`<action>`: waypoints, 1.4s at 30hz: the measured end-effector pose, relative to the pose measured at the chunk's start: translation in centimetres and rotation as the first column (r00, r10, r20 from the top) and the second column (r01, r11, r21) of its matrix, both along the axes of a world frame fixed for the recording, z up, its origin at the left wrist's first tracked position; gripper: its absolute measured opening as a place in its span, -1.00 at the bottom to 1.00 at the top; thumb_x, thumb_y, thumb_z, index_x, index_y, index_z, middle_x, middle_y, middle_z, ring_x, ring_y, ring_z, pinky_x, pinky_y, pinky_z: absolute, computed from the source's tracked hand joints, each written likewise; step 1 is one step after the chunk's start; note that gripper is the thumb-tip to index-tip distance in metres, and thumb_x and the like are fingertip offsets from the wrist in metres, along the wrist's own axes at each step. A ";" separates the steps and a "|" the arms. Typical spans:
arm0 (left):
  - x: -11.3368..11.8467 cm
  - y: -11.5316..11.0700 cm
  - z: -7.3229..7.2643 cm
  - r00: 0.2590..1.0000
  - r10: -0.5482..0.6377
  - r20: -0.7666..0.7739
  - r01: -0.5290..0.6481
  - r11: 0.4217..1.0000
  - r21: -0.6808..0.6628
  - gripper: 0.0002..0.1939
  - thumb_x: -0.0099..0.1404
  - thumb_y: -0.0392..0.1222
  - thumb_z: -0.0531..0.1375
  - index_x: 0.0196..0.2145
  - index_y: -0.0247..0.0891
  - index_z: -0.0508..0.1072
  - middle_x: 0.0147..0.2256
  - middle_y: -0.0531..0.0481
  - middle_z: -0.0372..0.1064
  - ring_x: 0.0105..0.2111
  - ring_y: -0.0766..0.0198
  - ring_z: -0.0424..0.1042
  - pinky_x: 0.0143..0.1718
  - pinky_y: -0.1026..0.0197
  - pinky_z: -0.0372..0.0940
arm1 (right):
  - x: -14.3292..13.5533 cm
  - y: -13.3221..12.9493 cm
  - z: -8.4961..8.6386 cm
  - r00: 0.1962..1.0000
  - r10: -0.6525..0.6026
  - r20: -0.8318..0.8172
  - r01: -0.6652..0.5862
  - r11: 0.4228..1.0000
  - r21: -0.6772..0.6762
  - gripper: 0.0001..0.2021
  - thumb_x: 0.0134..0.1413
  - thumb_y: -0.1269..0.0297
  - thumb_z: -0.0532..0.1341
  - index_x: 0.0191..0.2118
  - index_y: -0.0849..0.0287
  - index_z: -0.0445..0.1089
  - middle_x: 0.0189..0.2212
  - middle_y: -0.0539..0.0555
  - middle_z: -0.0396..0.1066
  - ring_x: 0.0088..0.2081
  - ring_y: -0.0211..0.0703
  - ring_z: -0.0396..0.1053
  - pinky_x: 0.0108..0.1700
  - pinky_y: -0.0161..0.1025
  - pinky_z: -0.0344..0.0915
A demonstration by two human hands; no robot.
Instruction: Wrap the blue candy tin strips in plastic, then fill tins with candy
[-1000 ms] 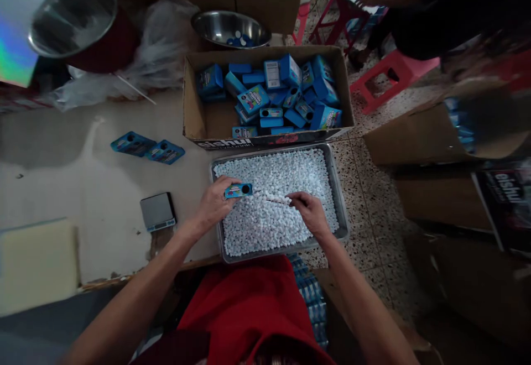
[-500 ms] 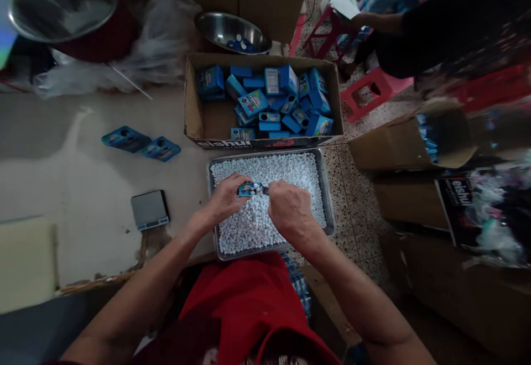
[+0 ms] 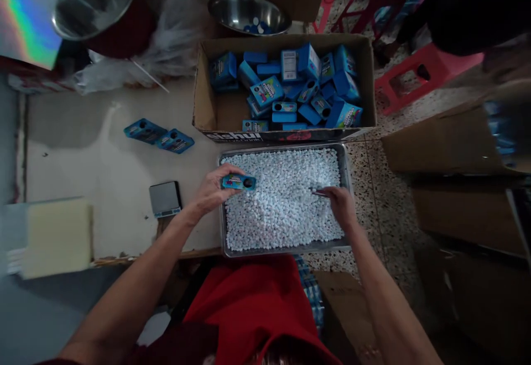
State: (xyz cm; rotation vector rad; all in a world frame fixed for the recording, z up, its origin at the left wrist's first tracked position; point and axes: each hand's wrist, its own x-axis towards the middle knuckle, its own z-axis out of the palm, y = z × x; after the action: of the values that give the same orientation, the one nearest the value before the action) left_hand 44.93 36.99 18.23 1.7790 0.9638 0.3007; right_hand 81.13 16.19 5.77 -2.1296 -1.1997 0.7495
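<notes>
My left hand (image 3: 215, 188) is closed round a small blue box (image 3: 238, 182) with a dark round hole near its right end. It holds the box above the left half of a metal tray (image 3: 347, 168). White pellet-like candies (image 3: 274, 215) fill that tray. On the right side, my right hand (image 3: 342, 206) grips a small scoop (image 3: 318, 192), whose front end is at the candies and partly hidden among them.
Behind the tray stands a cardboard box (image 3: 204, 94) of blue boxes. Two blue boxes (image 3: 176, 141) and a digital scale (image 3: 165, 198) lie on the table to the left. A steel bowl (image 3: 224, 8) sits at the back. A pink stool (image 3: 431, 72) and a person (image 3: 460, 16) are at right.
My right hand has moved right with the scoop, away from the blue box and down to the candies. The blue box stays in my left hand. The whole view has shifted.
</notes>
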 end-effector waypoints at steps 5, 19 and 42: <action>-0.6 -0.5 -0.6 0.990 0.132 -0.047 -0.133 0.991 -0.017 -0.63 0.15 -0.16 0.35 -0.06 -0.19 0.52 -0.11 -0.08 0.52 -0.13 0.10 0.50 -0.03 0.05 0.41 | -6.5 3.0 -1.4 0.957 0.073 -0.280 -0.062 0.997 0.048 -0.73 0.17 0.17 0.16 -0.23 0.17 0.58 -0.27 0.12 0.62 -0.21 -0.07 0.53 -0.09 -0.15 0.42; 0.1 -1.9 0.8 0.997 0.033 -0.068 -0.021 0.985 0.171 -0.65 0.12 -0.39 0.28 -0.11 -0.18 0.52 -0.13 -0.05 0.49 -0.09 0.11 0.49 -0.01 0.07 0.35 | -10.1 8.4 15.9 0.952 0.302 -0.043 -0.301 0.953 0.025 -0.75 0.23 0.44 0.14 -0.17 0.15 0.59 -0.21 0.11 0.62 -0.15 -0.05 0.51 -0.04 -0.15 0.35; -3.5 0.9 -3.4 0.974 0.202 0.105 -0.159 0.934 -0.321 -0.59 0.03 -0.21 0.38 -0.12 -0.21 0.49 -0.19 -0.03 0.51 -0.25 0.20 0.48 -0.20 0.16 0.37 | -5.7 -2.6 3.8 0.994 -0.050 0.101 0.067 0.984 -0.166 -0.75 0.12 0.30 0.13 -0.33 0.14 0.59 -0.41 0.17 0.58 -0.34 0.07 0.46 -0.29 -0.12 0.28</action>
State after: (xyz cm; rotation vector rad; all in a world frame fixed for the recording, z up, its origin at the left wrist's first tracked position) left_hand 41.39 37.93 14.78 1.3680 1.0178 0.3613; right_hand 75.43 13.55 9.59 -2.3535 -1.1526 0.7539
